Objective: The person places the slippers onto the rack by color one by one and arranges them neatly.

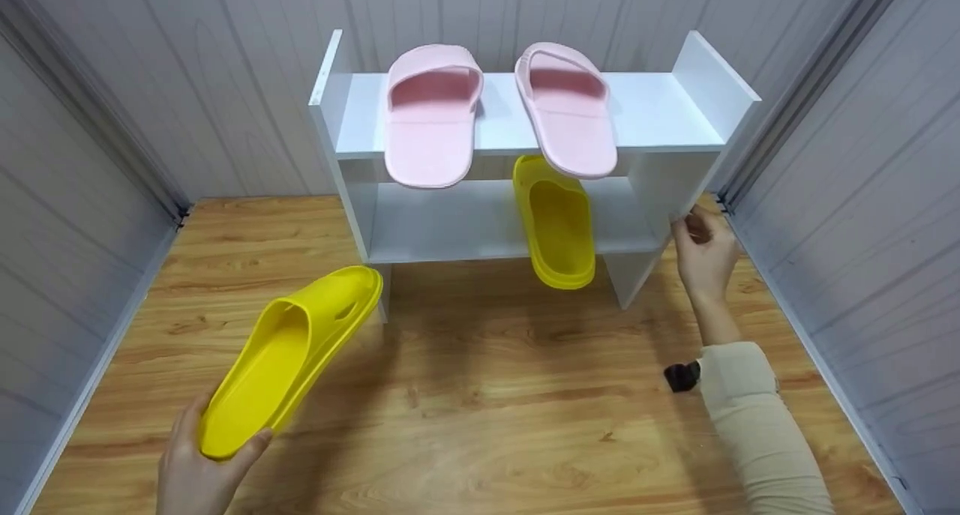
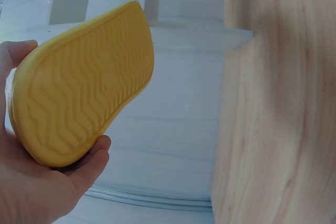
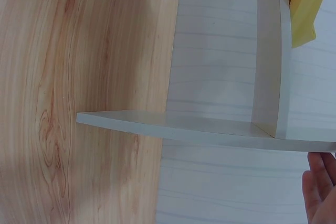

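My left hand (image 1: 199, 462) grips a yellow slipper (image 1: 259, 357) by its heel end, thumb on one side and fingers on the other. The slipper is off the floor at the rack's left, toe toward the rack; its zigzag-ridged sole (image 2: 89, 82) faces the left wrist camera. At the right side panel of a white shoe rack (image 1: 480, 223), my right hand (image 1: 705, 253) holds the edge with bent fingers, fingertips (image 3: 317, 163) on the outer face. Another yellow slipper (image 1: 562, 230) sits on the lower shelf, heel overhanging the front. Two pink slippers, left (image 1: 431, 148) and right (image 1: 574, 133), lie on the top shelf.
Pale panelled walls stand behind the rack and at both sides, left wall (image 1: 67, 223) and right wall (image 1: 862, 223). Wood-look floor (image 1: 480, 425) spreads in front. A small black object (image 1: 682, 377) shows beside the right sleeve's cuff.
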Demonstrator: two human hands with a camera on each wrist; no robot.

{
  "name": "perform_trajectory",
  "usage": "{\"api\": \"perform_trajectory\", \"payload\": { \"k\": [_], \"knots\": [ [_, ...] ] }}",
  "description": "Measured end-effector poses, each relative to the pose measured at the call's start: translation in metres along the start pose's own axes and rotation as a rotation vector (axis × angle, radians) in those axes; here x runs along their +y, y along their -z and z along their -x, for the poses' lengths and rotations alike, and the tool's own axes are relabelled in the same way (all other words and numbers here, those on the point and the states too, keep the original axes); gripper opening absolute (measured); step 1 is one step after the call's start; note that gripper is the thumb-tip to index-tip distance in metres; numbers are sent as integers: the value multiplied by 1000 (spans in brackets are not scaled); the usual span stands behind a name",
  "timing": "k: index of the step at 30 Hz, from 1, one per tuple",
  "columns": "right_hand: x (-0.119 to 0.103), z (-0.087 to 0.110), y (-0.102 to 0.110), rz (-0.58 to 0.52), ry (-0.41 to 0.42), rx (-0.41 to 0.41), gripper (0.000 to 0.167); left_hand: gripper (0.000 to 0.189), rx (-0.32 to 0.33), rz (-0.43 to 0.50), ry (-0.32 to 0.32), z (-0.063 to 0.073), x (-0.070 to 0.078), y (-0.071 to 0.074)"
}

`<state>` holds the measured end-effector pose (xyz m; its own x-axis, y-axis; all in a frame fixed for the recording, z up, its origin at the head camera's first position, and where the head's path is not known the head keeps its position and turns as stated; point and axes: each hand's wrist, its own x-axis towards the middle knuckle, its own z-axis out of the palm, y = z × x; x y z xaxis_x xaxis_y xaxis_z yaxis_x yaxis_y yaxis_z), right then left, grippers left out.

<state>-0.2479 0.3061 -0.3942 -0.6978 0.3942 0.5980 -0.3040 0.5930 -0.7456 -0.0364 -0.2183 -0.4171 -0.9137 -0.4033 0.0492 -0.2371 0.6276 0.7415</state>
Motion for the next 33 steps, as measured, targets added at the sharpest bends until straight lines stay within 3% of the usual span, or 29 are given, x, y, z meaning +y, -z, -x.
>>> {"api": "perform_trajectory", "payload": {
  "k": [5, 9, 13, 21, 33],
  "knots": [
    [-10, 2, 1, -5, -3, 2, 23, 79, -10, 40, -49, 6, 14, -3],
    [0, -1, 0, 7, -5, 10, 23, 82, -71, 92, -73, 7, 29, -9],
    [1, -1, 0, 17, 2, 18, 22, 81, -108, 144, -136, 5, 40, -21],
    [1, -1, 1, 2, 7, -7, 23, 76, -42, 240, -312, -1, 57, -50],
    [0, 0, 0, -29, 18, -3, 22, 78, 24, 287, -346, -17, 85, -88]
  ]
}}
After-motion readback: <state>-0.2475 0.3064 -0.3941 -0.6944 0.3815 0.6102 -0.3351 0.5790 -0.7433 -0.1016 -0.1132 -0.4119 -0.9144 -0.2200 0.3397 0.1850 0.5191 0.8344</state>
